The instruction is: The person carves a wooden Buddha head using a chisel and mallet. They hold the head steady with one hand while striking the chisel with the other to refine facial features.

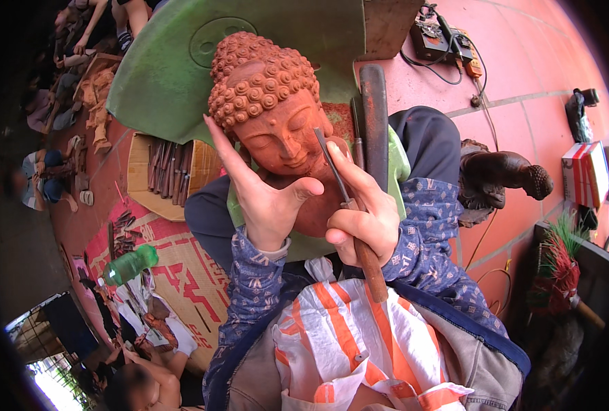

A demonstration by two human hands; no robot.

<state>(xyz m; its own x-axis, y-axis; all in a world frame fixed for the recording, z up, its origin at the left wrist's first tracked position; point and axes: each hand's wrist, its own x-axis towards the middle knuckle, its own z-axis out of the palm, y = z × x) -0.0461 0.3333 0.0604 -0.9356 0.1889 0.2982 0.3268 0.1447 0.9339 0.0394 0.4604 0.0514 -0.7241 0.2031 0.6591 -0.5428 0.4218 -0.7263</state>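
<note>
A reddish-brown carved wooden Buddha head (267, 140) with curled hair leans back in front of me, face up. My left hand (267, 198) lies along its left side, fingers extended and thumb apart, holding no tool. My right hand (369, 222) is closed around a carving chisel (369, 270), its wooden handle pointing down toward my lap. The narrow metal blade runs up past my extended index finger, its tip at the cheek beside the carved nose. Whether the tip touches the wood I cannot tell.
Behind the head stands a green plastic surface (160, 75); a dark bar (374, 123) is at right. On the left are a cardboard box (150, 195) of chisels and a green bottle (130, 266). A dark carved figure (503, 175) and electrical box (438, 44) lie right. People sit far left.
</note>
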